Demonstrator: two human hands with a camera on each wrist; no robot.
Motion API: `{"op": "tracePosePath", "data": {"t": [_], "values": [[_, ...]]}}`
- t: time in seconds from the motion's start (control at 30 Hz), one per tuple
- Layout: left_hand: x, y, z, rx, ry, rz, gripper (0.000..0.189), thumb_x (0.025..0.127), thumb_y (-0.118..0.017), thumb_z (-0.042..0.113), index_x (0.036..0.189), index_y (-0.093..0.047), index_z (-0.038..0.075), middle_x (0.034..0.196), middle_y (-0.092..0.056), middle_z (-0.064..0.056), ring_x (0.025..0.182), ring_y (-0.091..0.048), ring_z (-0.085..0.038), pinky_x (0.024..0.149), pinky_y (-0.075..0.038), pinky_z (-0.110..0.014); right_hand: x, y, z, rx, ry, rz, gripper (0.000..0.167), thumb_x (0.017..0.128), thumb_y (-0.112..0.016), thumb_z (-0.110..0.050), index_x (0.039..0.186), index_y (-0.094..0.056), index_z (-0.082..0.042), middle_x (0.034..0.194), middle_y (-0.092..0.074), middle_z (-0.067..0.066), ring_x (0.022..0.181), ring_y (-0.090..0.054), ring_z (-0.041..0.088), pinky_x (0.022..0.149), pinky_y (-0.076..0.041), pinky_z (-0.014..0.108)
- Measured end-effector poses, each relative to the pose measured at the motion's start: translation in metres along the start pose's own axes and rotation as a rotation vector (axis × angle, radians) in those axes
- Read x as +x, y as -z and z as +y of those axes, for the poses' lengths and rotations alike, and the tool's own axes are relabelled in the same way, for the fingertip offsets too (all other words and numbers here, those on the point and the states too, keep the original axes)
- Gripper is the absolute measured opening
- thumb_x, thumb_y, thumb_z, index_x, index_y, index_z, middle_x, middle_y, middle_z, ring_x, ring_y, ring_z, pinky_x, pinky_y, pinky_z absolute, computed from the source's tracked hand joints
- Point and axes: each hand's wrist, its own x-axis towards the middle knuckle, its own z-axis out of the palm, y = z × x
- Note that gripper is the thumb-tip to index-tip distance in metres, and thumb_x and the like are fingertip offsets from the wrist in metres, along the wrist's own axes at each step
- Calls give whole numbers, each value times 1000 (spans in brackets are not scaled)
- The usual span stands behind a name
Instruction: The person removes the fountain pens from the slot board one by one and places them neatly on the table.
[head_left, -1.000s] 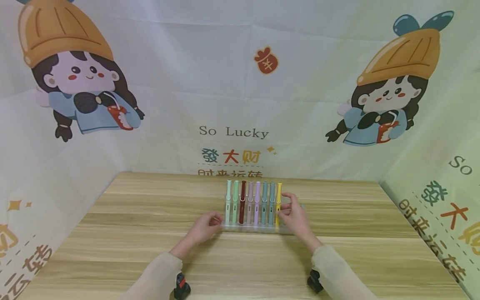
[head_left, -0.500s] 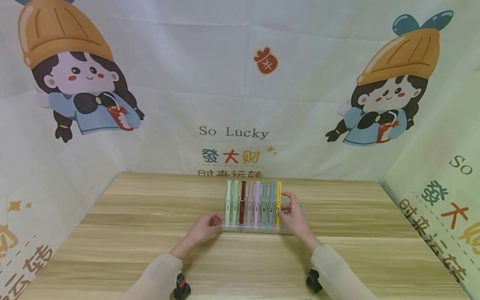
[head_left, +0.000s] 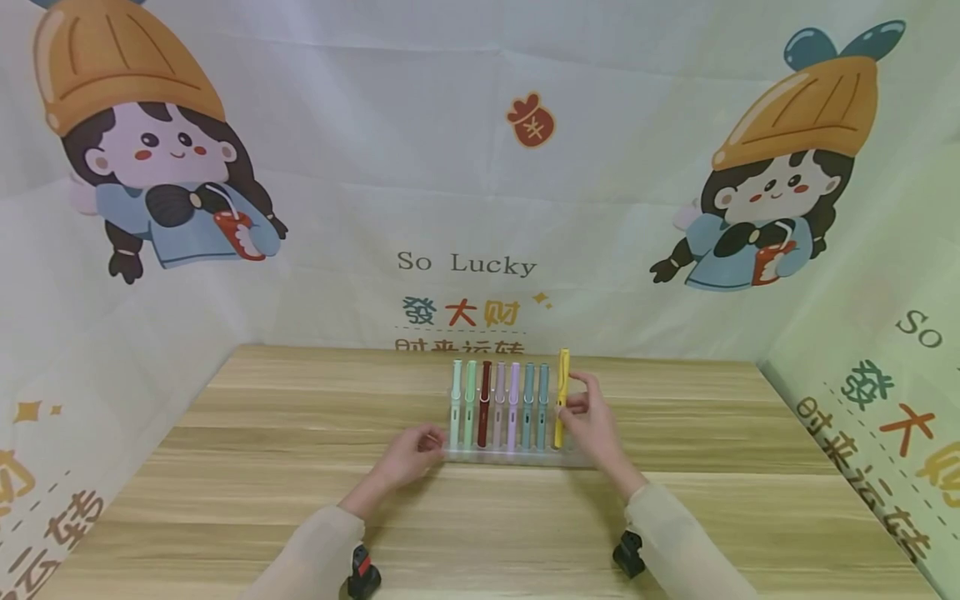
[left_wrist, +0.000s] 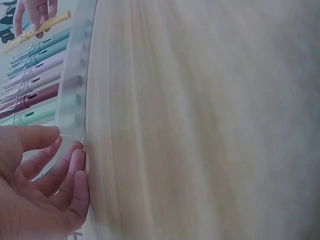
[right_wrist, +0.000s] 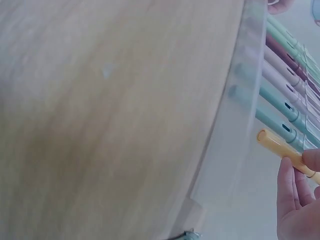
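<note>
A clear pen stand (head_left: 495, 457) holds a row of upright clip-cap pens: two pale green pens (head_left: 470, 400), a dark red pen (head_left: 485, 404), two light purple pens (head_left: 513, 404) and two teal pens (head_left: 529, 404). My right hand (head_left: 597, 429) pinches a yellow pen (head_left: 562, 396) between thumb and fingers at the row's right end. In the right wrist view, the yellow pen's lower tip (right_wrist: 262, 135) hangs free of the base. My left hand (head_left: 411, 454) rests at the stand's left end; the left wrist view shows its fingers (left_wrist: 75, 170) loosely bent against that corner.
The stand sits on a wood-grain table (head_left: 480, 533) with a printed cloth (head_left: 337, 208) behind it and at both sides. A small dark teal item (right_wrist: 189, 235) shows at the right wrist view's bottom edge, too cropped to identify.
My right hand has raised the yellow pen out of the row, up and slightly right, and it now leans a little. My left hand has stayed at the stand's left end.
</note>
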Motion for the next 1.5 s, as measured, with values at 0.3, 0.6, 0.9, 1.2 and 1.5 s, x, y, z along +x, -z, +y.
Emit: {"op": "tracePosePath", "data": {"t": [0.3,0.6,0.9,1.2,1.5], "values": [[0,0,-1,3,-4,2,16,77,-60,-2,92,-57,-4,83,-59,-8,79,-56,-23,70,-48,-33,0,12,3,9,-37,-12,53,76,-62,7,123,-40,-5,83,-60,17,75,-57,26,62,-50,28],[-1,0,1,5,-12,3,16,77,-59,-3,93,-57,-5,85,-59,-10,80,-56,-25,71,-48,-34,-5,28,8,-11,-41,-27,56,75,-64,5,124,-40,-4,83,-59,16,73,-56,25,57,-49,24],[0,0,0,-3,-11,-1,16,77,-60,-3,93,-57,-5,85,-59,-11,81,-56,-25,71,-48,-34,-9,46,12,-21,-69,-57,53,76,-64,2,123,-40,-1,83,-58,16,73,-54,24,56,-48,23],[-1,0,1,-3,3,2,16,77,-60,-3,93,-57,-4,85,-60,-10,81,-56,-25,71,-48,-34,-12,63,15,8,-108,-128,54,79,-61,1,126,-36,1,87,-56,19,72,-55,22,58,-51,35],[-1,0,0,5,-1,8,15,77,-60,-3,92,-58,-4,86,-60,-10,81,-57,-25,71,-48,-34,-14,77,23,-45,-155,-169,49,81,-60,-3,125,-38,3,92,-56,21,74,-55,22,60,-51,36]]}}
